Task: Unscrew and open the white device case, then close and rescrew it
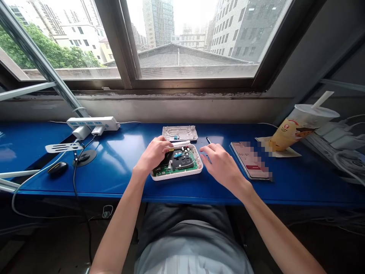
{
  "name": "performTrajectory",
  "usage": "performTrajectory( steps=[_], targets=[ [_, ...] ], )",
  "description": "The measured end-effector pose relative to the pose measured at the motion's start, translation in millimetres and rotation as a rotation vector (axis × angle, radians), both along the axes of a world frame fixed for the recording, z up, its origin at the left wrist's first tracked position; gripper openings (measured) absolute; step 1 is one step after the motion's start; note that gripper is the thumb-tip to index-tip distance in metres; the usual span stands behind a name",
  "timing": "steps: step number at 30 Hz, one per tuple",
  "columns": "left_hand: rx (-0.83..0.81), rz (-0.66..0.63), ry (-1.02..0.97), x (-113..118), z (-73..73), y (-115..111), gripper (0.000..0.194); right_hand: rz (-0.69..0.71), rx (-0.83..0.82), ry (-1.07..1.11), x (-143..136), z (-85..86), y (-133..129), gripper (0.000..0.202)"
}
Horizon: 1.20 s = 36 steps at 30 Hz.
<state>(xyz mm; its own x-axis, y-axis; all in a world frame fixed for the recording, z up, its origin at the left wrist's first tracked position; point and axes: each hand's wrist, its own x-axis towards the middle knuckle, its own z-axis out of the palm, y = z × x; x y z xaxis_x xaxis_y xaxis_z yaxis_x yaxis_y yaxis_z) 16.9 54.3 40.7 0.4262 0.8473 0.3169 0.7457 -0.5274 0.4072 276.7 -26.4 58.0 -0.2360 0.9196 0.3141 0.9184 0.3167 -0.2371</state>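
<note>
An opened electronic device (182, 163) with a white casing lies on the blue desk, its green circuit board and black inner parts showing. Over its upper left corner is my left hand (155, 152), fingers pinched near a small yellowish piece (171, 149); what they grip is mostly hidden. My right hand (221, 163) hovers just right of the casing with its fingers apart and nothing visible in them. A dark pen-like tool (208, 140) lies just beyond that hand. Behind the device sits a light-coloured cover (180, 133), its ribbed inner side facing up.
A phone (251, 160) lies to the right, with a drink cup with a straw (296, 125) behind it on a flat brown piece. At the left are a power strip (92, 123) with plugs, a black mouse (57, 169) and several cables. A window stands beyond the desk (114, 171).
</note>
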Motion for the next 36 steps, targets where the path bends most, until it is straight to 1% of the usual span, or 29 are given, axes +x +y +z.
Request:
performTrajectory(
  steps=[4, 8, 11, 16, 19, 22, 27, 30, 32, 34, 35, 36],
  targets=[
    [0.027, -0.033, -0.030, 2, -7.1, 4, 0.031, 0.105, 0.031, 0.008, -15, -7.8, 0, 0.026],
    [0.079, -0.024, -0.017, 5, -8.1, 2, 0.022, 0.165, 0.047, -0.005, -17, -14.4, 3, 0.028],
    [0.089, -0.017, -0.007, 6, -5.7, -3, 0.018, 0.192, 0.052, -0.015, -16, -17.3, 8, 0.031],
    [0.111, 0.009, -0.007, 7, -1.1, -10, 0.023, 0.217, 0.064, -0.013, -17, -17.6, 13, 0.032],
    [0.141, 0.038, -0.018, 7, -0.9, -11, 0.024, 0.225, 0.079, 0.004, -17, -16.9, 13, 0.031],
    [0.148, 0.041, -0.051, 5, -2.8, -11, 0.024, 0.244, 0.094, 0.024, -15, -16.9, 11, 0.031],
    [0.124, 0.003, -0.157, 3, -4.2, -10, 0.021, 0.276, 0.117, 0.059, -12, -19.4, 7, 0.032],
    [0.109, 0.011, -0.216, 6, 2.4, -14, 0.018, 0.278, 0.138, 0.084, -10, -17.6, 6, 0.030],
    [0.145, 0.036, -0.268, 8, 11.3, -22, 0.015, 0.276, 0.151, 0.107, -8, -10.6, 3, 0.029],
    [0.269, 0.100, -0.340, 7, 22.8, -37, 0.014, 0.256, 0.191, 0.145, -2, 1.8, -4, 0.029],
    [0.360, 0.163, -0.384, 5, 28.9, -46, 0.017, 0.228, 0.226, 0.171, 4, 9.4, -10, 0.029],
    [0.476, 0.235, -0.425, 2, 34.6, -55, 0.023, 0.142, 0.269, 0.167, 10, 17.0, -16, 0.030]
  ],
)
